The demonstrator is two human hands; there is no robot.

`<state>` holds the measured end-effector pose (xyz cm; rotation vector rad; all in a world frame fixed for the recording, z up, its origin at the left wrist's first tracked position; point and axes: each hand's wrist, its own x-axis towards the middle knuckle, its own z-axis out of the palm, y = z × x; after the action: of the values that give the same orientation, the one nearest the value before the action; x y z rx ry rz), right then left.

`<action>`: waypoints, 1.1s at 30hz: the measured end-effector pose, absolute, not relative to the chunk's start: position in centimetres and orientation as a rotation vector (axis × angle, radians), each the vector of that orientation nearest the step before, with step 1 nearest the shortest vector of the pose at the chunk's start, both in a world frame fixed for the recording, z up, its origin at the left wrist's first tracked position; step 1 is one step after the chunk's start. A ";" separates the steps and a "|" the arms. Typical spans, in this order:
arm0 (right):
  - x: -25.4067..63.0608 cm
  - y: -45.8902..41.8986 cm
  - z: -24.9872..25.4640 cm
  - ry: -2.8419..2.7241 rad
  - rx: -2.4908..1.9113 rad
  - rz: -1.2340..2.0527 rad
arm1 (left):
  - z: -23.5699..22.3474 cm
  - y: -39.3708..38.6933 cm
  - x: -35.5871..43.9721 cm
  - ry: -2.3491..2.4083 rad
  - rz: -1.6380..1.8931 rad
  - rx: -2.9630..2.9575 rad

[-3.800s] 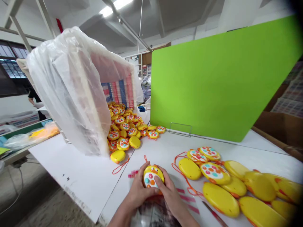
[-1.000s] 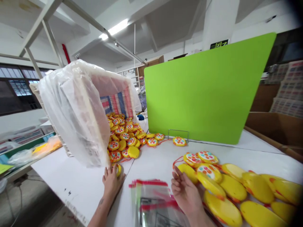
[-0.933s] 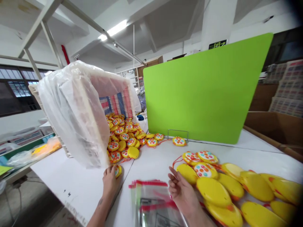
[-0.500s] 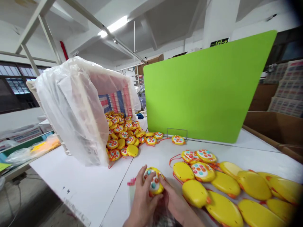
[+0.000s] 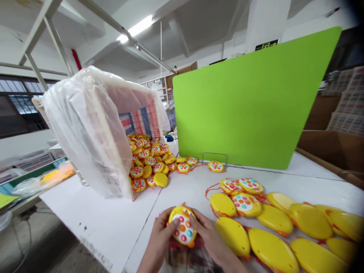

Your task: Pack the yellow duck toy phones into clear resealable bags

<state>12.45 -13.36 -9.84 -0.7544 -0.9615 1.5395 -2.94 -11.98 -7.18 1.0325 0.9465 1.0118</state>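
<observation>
Both my hands hold one yellow duck-shaped toy (image 5: 182, 227) with coloured buttons, face up, above the white table (image 5: 108, 223) near its front edge. My left hand (image 5: 159, 242) grips its left side and my right hand (image 5: 209, 242) grips its right side. Under my hands lies a stack of clear bags with red strips (image 5: 187, 259), mostly hidden. To the right, a row of several more yellow toys (image 5: 256, 223) lies on the table, some face down.
A tipped crate wrapped in clear plastic (image 5: 93, 129) spills a pile of yellow toys (image 5: 150, 159) at the back left. A green divider panel (image 5: 250, 102) stands behind. A cardboard box (image 5: 332, 148) sits at far right.
One second ago my left hand reached to a toy by the crate and my right hand lay open by the row. Now both hands have come together, holding one toy over the bags.
</observation>
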 end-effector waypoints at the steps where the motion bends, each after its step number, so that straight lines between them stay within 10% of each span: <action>1: 12.4 -13.4 -9.8 -0.999 -0.780 1.508 | -7.3 -12.1 -2.9 0.938 1.036 1.014; 33: 12.3 -13.6 -11.3 -1.266 -1.172 1.140 | -9.7 -12.5 -1.8 0.864 0.994 0.689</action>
<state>12.32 -13.63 -11.26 -1.1722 -1.2659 1.1398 -1.85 -12.50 -9.73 0.6885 0.8637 0.9941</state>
